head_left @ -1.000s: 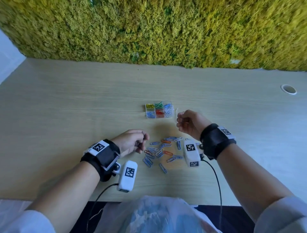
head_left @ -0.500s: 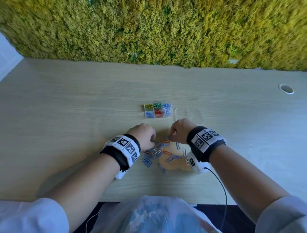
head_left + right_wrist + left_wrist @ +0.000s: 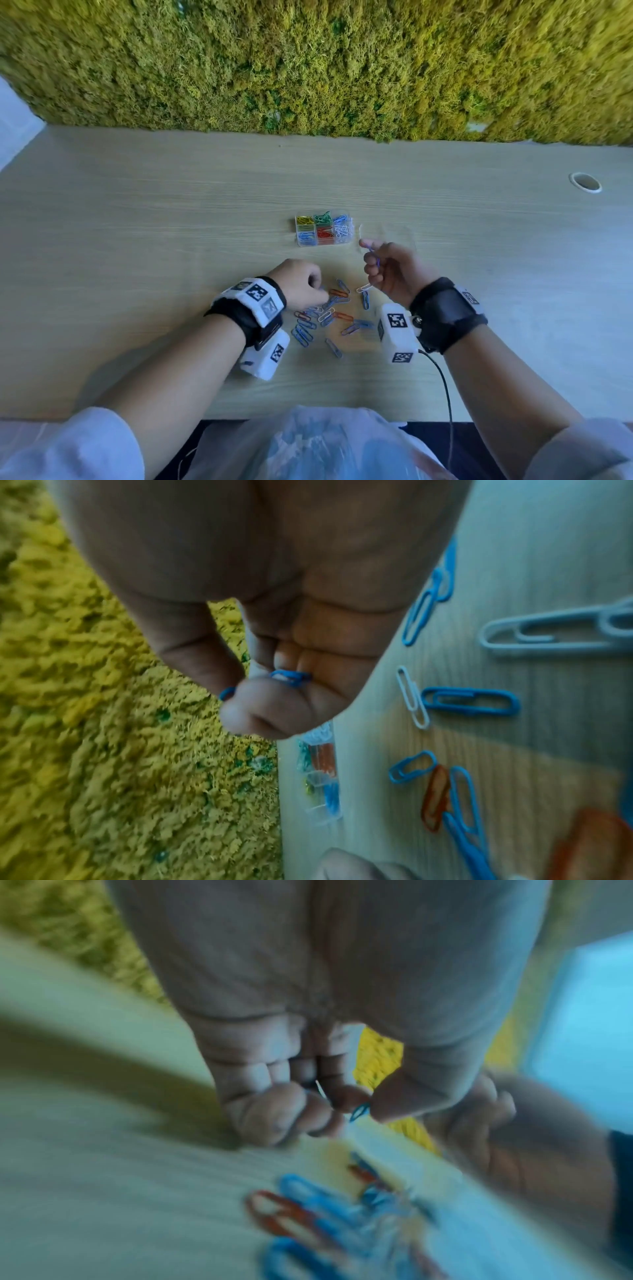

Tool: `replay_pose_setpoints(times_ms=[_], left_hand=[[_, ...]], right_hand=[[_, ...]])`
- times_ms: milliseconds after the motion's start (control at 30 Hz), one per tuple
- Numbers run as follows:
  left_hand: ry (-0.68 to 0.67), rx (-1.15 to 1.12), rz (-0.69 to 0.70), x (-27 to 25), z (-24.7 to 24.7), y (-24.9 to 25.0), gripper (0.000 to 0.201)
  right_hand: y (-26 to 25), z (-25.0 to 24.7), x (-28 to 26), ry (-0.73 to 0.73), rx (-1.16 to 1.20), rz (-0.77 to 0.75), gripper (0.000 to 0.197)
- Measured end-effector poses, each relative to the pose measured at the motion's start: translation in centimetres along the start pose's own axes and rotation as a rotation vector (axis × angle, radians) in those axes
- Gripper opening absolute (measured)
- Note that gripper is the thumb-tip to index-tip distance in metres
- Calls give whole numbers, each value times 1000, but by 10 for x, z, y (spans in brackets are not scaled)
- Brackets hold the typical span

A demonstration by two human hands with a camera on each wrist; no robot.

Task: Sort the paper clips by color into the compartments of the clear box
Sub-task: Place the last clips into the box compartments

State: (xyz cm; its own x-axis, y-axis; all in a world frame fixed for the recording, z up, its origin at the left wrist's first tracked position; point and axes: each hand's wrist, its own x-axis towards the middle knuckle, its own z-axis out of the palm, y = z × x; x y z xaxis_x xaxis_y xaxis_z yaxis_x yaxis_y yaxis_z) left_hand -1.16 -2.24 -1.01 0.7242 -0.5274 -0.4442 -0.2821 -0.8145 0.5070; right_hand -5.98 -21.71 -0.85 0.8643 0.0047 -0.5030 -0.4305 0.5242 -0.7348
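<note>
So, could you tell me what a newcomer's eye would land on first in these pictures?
Probably the moss wall filling the whole far side behind the wooden table. Next, the clear box mid-table, its compartments holding yellow, green, blue, red and white clips, with loose paper clips scattered nearer. The right hand pinches a blue clip; the left hand picks at the pile.

Matt wood-grain table point(image 3: 171, 240); clear glossy plastic box point(image 3: 323, 242); smooth coated clips point(image 3: 339, 293); rough moss wall point(image 3: 308, 61).
</note>
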Motion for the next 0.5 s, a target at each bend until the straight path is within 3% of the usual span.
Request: replay_pose_setpoints(times_ms=[67,133,200,267,367,500], left_hand=[[-41,-471,-52,-3,1,1,16],[-80,-944,-85,-6,3,4,22],[-93,-1096,-81,-6,2,4,24],[-103,-1005,-75,-3,2,5,21],[-63,-546,-56,1,2,10,15],[48,13,-9,-2,4,19,12]], right_hand=[[2,-3,-4,6,98,20,27],[4,-5,-9,28,48,33,23],[5,-8,-13,89,-184,36,22],[4,-8,-18,169,-681,17,20],[7,-4,-23,287,-1392,-55,16],[15,7,-20,318,-1678,-33,32]])
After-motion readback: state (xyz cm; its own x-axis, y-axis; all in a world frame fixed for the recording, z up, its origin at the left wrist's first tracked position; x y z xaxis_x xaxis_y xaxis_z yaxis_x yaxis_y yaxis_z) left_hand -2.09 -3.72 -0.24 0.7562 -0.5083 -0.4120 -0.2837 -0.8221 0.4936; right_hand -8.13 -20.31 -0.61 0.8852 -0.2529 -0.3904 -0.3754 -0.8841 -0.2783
